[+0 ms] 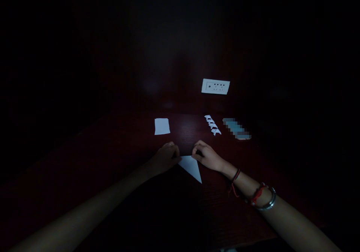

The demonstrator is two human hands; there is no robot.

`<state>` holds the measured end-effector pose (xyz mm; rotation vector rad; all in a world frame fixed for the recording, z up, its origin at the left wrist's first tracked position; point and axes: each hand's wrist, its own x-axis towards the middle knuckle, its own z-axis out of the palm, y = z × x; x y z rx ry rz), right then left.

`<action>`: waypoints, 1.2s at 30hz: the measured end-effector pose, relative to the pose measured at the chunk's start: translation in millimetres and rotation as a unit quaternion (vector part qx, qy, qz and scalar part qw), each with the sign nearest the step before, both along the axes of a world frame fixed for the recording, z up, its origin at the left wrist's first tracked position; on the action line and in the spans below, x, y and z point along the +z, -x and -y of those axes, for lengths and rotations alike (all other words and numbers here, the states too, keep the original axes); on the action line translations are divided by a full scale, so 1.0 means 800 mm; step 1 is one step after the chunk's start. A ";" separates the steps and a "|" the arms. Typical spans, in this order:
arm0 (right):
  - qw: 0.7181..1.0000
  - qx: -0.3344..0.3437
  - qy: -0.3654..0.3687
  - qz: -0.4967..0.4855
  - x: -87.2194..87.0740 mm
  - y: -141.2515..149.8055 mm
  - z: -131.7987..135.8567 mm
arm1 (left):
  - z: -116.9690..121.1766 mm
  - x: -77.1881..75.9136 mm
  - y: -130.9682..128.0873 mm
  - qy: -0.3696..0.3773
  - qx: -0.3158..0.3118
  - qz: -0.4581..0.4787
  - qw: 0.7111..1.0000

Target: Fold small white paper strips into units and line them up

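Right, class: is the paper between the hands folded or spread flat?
Folded: the paper shows a triangular outline, unlike the four-sided sheet beyond.

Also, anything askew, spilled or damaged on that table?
Nothing spilled or visibly damaged. Only mild oddity: the phone lies slanted, its face pixelated in the image. The paper stack sits fairly square.

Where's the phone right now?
Head view, right side: the phone lies on the dark red table, just right of the folded white paper pieces, below the wall socket.
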<state>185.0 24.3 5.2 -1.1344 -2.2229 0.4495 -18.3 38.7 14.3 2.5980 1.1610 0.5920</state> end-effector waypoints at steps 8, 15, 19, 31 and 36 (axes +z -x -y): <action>0.997 0.007 -0.056 -0.056 0.019 0.009 0.022 | 0.019 0.019 -0.010 -0.033 -0.003 0.058 0.998; 0.995 0.020 -0.056 -0.078 0.023 0.017 0.033 | 0.033 0.026 -0.014 -0.043 -0.010 0.083 0.996; 0.996 0.010 -0.053 -0.076 0.024 0.019 0.032 | 0.032 0.025 -0.017 -0.039 -0.019 0.108 0.993; 0.999 -0.024 -0.017 -0.038 0.027 -0.024 0.018 | 0.013 0.017 -0.002 -0.008 0.045 0.152 0.987; 0.995 -0.032 -0.039 -0.081 0.035 -0.020 0.021 | 0.017 0.017 -0.006 0.000 0.034 0.150 0.988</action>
